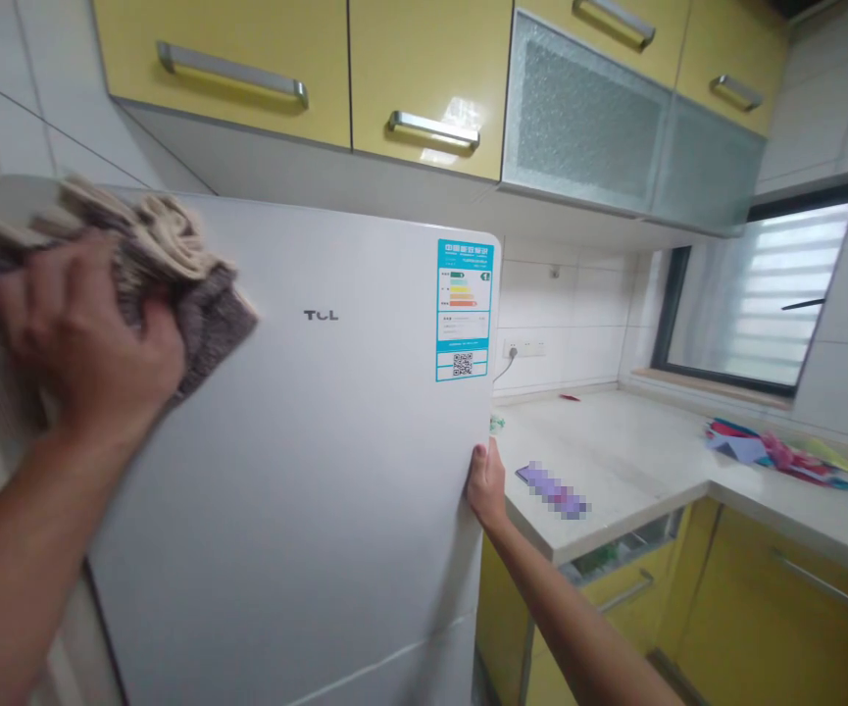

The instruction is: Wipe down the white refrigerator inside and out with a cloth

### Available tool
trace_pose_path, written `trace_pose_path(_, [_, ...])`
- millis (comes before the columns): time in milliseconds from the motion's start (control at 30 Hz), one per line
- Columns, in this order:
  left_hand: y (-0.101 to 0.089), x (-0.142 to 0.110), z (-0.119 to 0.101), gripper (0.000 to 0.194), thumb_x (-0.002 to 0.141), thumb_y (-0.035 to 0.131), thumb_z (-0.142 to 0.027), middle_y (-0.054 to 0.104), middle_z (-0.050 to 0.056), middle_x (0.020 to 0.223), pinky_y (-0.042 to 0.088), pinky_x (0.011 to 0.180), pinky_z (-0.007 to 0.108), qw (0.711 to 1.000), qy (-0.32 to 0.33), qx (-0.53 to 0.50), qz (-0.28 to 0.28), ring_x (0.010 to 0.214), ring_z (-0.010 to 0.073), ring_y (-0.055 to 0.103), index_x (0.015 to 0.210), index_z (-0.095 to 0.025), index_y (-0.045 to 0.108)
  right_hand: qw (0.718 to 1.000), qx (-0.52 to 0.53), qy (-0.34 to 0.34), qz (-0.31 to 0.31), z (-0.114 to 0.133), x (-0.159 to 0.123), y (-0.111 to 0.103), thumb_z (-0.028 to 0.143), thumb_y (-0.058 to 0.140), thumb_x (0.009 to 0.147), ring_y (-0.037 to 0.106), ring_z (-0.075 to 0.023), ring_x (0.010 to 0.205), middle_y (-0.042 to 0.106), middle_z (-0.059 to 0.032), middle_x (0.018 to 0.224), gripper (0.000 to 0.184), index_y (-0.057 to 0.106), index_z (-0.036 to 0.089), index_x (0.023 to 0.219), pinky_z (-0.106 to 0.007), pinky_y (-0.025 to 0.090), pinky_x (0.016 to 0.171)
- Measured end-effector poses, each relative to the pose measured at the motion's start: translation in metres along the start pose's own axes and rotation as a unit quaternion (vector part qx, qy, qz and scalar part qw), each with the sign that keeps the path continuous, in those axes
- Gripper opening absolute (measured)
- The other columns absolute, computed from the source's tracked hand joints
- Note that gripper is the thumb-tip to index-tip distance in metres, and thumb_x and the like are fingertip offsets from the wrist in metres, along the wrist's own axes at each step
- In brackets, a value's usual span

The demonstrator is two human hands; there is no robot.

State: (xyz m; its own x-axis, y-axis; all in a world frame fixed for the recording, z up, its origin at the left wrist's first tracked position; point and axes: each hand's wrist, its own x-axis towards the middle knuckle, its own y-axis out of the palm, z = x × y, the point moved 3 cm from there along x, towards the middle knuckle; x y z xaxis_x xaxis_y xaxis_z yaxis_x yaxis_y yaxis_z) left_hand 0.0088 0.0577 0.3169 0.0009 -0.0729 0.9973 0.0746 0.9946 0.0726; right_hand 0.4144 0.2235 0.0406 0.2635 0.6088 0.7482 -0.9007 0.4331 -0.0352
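In front of me stands a white refrigerator [283, 451] with a TCL logo and a blue energy label [463, 310] at its upper right. My left hand [92, 333] grips a bunched brown and beige cloth [210, 319], pressed to the upper left of the refrigerator door. The hand is slightly blurred. My right hand [486, 482] holds the right edge of the door, its thumb on the front; the other fingers are partly hidden behind the edge.
Yellow wall cabinets [424, 59] hang above the refrigerator. To the right, a white countertop [636, 441] carries a purple pixelated flat object [552, 490] and colourful cloths or bags [783, 451]. A window [762, 294] and a plugged wall socket [526, 348] are behind it.
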Motion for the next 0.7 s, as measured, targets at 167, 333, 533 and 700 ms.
trace_pose_path(167, [-0.003,-0.205,-0.047,0.036,0.082,0.080,-0.054,0.079,0.008,0.104,0.046,0.089,0.045,0.977,0.187,0.053,0.085,0.088,0.0256,0.063,0.111,-0.032,0.079,1.000,-0.020,0.001,0.002,0.001,0.001,-0.003,0.067,0.029,0.106,0.067,-0.0284,0.109,0.071,-0.0133,0.113,0.062,0.064,0.018,0.122,-0.043,0.052,0.098])
trace_pose_path(333, [-0.026,-0.310,-0.026,0.023,0.087,0.078,-0.041,0.079,0.005,0.100,0.046,0.084,0.040,0.936,0.302,-0.013,0.180,0.083,0.0231,0.063,0.110,-0.040,0.077,0.999,-0.031,-0.006,0.039,0.005,0.003,-0.008,0.066,0.028,0.107,0.066,-0.0289,0.119,0.070,-0.0165,0.123,0.065,0.064,0.015,0.129,-0.043,0.052,0.103])
trace_pose_path(533, [-0.022,-0.116,0.052,0.064,0.084,0.066,-0.071,0.069,0.015,0.107,0.048,0.098,0.055,0.986,-0.036,0.147,0.066,0.107,0.0352,0.061,0.107,-0.011,0.067,0.998,-0.038,0.009,0.040,0.002,0.002,-0.008,0.067,0.028,0.107,0.064,-0.0301,0.125,0.069,-0.0180,0.129,0.066,0.064,0.015,0.128,-0.045,0.050,0.107])
trace_pose_path(700, [-0.025,-0.105,0.043,0.056,0.088,0.062,-0.068,0.068,0.013,0.099,0.050,0.085,0.044,0.978,-0.056,0.197,0.042,0.097,0.0322,0.064,0.098,-0.013,0.064,0.999,-0.032,0.000,0.027,-0.001,0.001,-0.006,0.066,0.029,0.107,0.063,-0.0304,0.127,0.068,-0.0178,0.130,0.066,0.062,0.015,0.134,-0.048,0.049,0.110])
